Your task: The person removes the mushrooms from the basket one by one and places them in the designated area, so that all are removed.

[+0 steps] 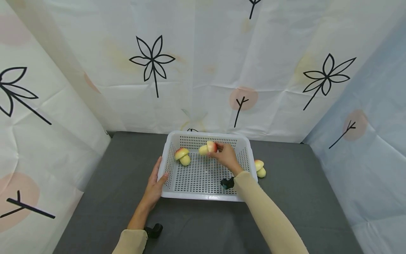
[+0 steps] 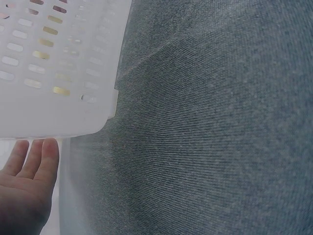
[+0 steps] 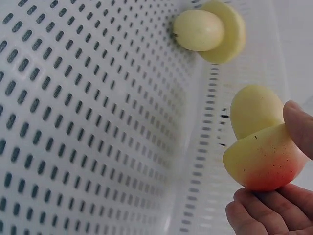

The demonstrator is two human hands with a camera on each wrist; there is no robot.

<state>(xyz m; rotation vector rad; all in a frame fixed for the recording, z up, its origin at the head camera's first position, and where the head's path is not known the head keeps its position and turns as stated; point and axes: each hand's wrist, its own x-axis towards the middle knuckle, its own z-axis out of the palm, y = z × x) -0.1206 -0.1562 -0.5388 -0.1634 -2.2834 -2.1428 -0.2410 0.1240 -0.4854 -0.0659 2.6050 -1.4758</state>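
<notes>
The right hand (image 1: 226, 157) is grasping 1 toy mushroom (image 1: 208, 148) by its red-and-yellow cap, the thumb pressing on 1 side and the fingers supporting the other; its pale yellow stem is pointing away from the palm, toward the left in the head view; this held mushroom is sitting within the outline of the white basket (image 1: 203, 197), near its far wall, though whether it is touching the basket I cannot tell. The left hand (image 1: 154, 188) is gripping the basket's left side, the thumb lying over the rim while the fingers are resting along the outside. A 2nd mushroom (image 1: 182, 156) is lying inside the basket near its left wall, its stem pointing toward the near right; a 3rd mushroom (image 1: 260, 169) is lying outside, just beside the basket's right side, the rim partly hiding it.

The basket, with its many slots, is resting on a dark grey table (image 1: 301, 183); 2 cream sleeves (image 1: 269, 215) are covering the forearms, and 2 black wrist devices (image 1: 154, 231) are showing near the cuffs; behind, a pale cloth (image 1: 196, 53) is hanging, bearing black leaf drawings and peach circles.
</notes>
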